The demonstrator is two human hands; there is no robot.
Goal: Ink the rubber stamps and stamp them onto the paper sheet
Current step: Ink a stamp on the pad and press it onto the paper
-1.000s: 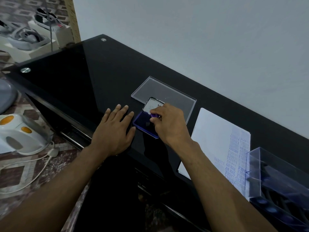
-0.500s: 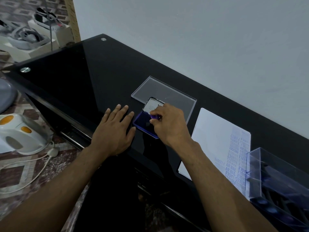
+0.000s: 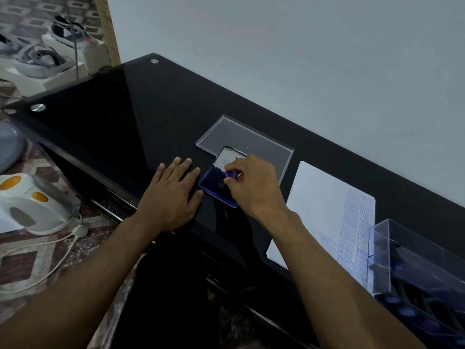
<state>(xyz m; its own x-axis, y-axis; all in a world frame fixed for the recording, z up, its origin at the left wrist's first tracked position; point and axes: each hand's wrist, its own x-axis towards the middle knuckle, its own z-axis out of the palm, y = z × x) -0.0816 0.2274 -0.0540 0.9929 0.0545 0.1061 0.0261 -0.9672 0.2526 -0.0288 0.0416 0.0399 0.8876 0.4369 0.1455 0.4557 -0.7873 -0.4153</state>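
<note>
The right hand (image 3: 254, 185) pinches one purple rubber stamp (image 3: 232, 174) over the open ink pad (image 3: 214, 185), whose lid (image 3: 229, 157) stands tilted up behind it. The left hand (image 3: 171, 195) lies flat, fingers straight, on the glossy black glass table (image 3: 120, 117), just beside the pad. Behind sits one clear flat lid (image 3: 251, 142); to the right one paper sheet (image 3: 327, 210) bearing many blue imprints, then one clear box (image 3: 415, 260) of stamps. A pale wall (image 3: 302, 46) backs the table; patterned tile floor (image 3: 25, 260) lies left.
</note>
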